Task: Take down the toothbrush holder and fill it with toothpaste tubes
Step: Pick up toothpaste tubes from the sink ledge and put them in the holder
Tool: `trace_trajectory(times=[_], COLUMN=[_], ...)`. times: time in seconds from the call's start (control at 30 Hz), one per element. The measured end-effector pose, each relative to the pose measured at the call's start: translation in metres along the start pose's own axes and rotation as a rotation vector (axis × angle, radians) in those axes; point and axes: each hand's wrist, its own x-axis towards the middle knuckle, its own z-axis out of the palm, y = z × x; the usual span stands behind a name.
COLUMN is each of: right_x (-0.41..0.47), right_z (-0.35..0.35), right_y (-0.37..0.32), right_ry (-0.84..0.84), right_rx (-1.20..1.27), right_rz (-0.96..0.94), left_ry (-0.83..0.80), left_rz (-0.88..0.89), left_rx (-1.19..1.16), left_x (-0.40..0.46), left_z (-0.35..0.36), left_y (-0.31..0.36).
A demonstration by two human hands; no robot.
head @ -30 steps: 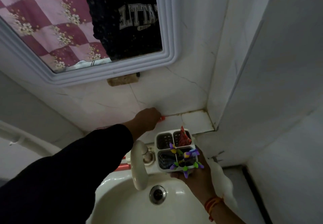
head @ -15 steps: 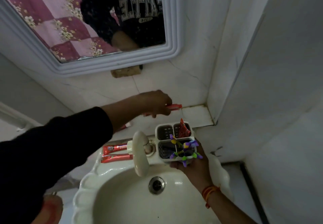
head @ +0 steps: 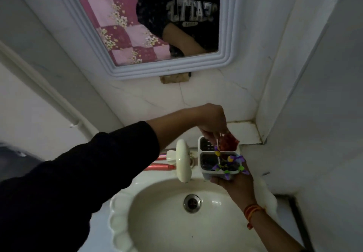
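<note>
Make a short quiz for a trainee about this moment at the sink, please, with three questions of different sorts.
1. True or false: the toothbrush holder stands on the sink rim with no hand on it.
2. Multiple choice: where is the red toothpaste tube going? A) the far right compartment, B) the near left compartment, C) the sink basin.
3. Fill in: more red tubes lie on the sink rim behind the ____.

Key
1. False: the right hand holds it from below, above the basin.
2. A: the left hand lowers it there.
3. tap

White four-slot toothbrush holder (head: 204,154), red toothpaste tubes (head: 228,143)
</note>
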Motion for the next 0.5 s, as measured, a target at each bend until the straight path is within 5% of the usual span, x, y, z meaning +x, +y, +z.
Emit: trace_trajectory(times=[0.17, 0.3, 0.5], right_x=[0.002, -0.003, 0.007], right_z=[0.0, 0.006, 0.002], right_y=[0.001, -0.008, 0.005], right_ry=[0.066, 0.034, 0.017], right_rx=[0.001, 0.072, -0.043], right_rz=[-0.069, -0.14, -0.197], left_ry=[0.231, 0.332, 0.059], left_rz=[-0.022, -0.107, -0.247], left_rx=[0.005, 0.245, 0.38], left_x=[-0.01, -0.011, -0.02], left_z=[-0.018, -0.001, 0.053], left_y=[-0.079, -0.145, -0.193])
